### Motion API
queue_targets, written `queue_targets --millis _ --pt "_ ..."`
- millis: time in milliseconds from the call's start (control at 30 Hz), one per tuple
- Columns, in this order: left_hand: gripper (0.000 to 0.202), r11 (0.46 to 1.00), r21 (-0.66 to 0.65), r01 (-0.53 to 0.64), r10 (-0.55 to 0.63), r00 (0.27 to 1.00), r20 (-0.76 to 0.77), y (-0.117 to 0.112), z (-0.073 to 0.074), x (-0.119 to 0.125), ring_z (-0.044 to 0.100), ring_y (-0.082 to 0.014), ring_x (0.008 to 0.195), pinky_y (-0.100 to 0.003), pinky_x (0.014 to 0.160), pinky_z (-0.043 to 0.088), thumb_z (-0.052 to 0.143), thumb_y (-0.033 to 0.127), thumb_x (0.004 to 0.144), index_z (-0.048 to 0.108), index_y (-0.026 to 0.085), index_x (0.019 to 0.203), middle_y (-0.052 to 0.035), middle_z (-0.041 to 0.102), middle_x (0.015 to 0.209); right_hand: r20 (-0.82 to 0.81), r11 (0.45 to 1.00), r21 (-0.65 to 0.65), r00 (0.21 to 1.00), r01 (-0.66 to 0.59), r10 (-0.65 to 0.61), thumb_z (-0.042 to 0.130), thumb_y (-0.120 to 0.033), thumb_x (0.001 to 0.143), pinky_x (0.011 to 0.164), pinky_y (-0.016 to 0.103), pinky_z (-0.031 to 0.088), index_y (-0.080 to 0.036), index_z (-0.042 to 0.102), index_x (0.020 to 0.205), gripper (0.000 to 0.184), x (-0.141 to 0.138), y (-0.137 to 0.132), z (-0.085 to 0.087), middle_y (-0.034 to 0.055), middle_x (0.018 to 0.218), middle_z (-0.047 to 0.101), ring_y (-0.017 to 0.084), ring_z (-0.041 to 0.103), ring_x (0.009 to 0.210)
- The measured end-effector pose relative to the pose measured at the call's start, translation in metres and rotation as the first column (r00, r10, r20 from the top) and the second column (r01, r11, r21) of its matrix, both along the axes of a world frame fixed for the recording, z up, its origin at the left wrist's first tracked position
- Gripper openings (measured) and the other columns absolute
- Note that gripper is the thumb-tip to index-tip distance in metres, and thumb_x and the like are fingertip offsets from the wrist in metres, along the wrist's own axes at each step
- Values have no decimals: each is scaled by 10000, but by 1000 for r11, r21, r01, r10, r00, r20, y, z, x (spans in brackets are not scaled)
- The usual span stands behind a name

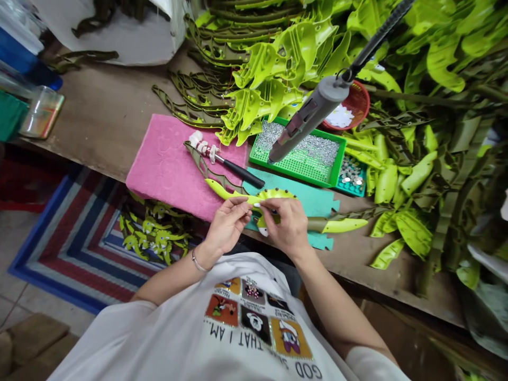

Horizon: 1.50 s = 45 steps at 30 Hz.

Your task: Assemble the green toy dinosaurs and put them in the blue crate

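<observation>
Above the white printed T-shirt (238, 317), a lime-green plastic leaf (230, 193) is gripped close between the curled fingers of the left hand (227, 226) and right hand (286, 226)

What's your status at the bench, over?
Left hand pinching lime-green plastic leaf piece; right hand on its studded end. Black-handled tool just ahead, on pink towel.

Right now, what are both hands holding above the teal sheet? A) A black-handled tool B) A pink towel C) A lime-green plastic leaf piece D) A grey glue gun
C: the left hand and right hand both pinch the lime-green plastic leaf piece.
</observation>
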<state>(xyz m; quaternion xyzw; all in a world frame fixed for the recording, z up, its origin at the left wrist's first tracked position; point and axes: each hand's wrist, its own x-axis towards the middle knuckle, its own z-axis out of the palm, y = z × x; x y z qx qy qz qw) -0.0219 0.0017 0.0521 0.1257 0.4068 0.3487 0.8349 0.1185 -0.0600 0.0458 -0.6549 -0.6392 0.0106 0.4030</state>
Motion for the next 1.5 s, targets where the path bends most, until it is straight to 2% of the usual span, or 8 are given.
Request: queue_targets --millis 133,200,633,767,1033,1233,1367,1500 --pt "339 999 -40 31 -30 999 11 -3 2 1 613 -36 574 -124 555 493 913 169 602 658 149 826 36 676 690 -293 998 -66 956 1 -21 658 -175 876 753 387 593 -283 557 1073 247 -12 -5 11 25 938 763 209 744 852" --pt "348 998 -47 42 -41 999 14 -4 2 1 613 -38 571 -124 548 491 916 163 596 652 147 821 37 671 690 -353 996 -84 936 -14 -17 664 -184 871 773 394 609 -286 552 1074 253 -16 -7 14 22 941 766 210 753 861" --pt "331 992 -99 75 -70 996 52 -14 -2 2 602 -28 584 -108 547 484 928 170 598 674 126 805 29 666 716 -178 996 53 980 -77 85 686 -145 852 671 369 606 -306 570 1059 287 -7 -14 15 6 865 755 192 740 777" --pt "289 990 -105 93 -88 995 52 -17 -2 2 596 -26 592 -110 556 477 908 176 642 659 135 781 32 660 726 -144 997 38 987 -70 75 686 -180 856 643 362 596 -303 565 1014 233 -6 -14 15 6 833 737 193 732 762" --pt "321 996 -52 70 -69 998 9 -24 -6 7 616 -41 603 -138 586 489 915 198 618 654 154 799 43 671 709 -241 1000 28 971 4 3 655 -159 851 660 323 609 -272 517 1039 260 -8 -22 11 6 861 707 173 724 764" --pt "400 1000 22 13 -11 997 -82 -29 -14 -3 618 -46 576 -138 555 477 950 245 531 674 143 802 37 691 667 -4 999 -18 999 -44 44 654 -133 853 636 331 560 -235 517 1051 261 5 -42 7 18 846 688 177 682 742" --pt "401 1000 -5 10 -10 997 -73 -36 -20 -1 616 -48 582 -149 565 477 947 252 532 678 142 808 31 694 682 134 995 17 986 -100 97 649 -85 839 657 344 499 -224 506 1052 291 5 -46 4 11 818 694 175 645 700" --pt "421 998 -37 43 -44 999 -30 -40 -22 4 612 -46 600 -157 598 483 948 260 536 667 139 826 31 686 702 226 996 38 972 -83 72 642 -68 840 653 330 446 -217 508 1027 273 1 -44 4 -2 757 695 167 618 652"
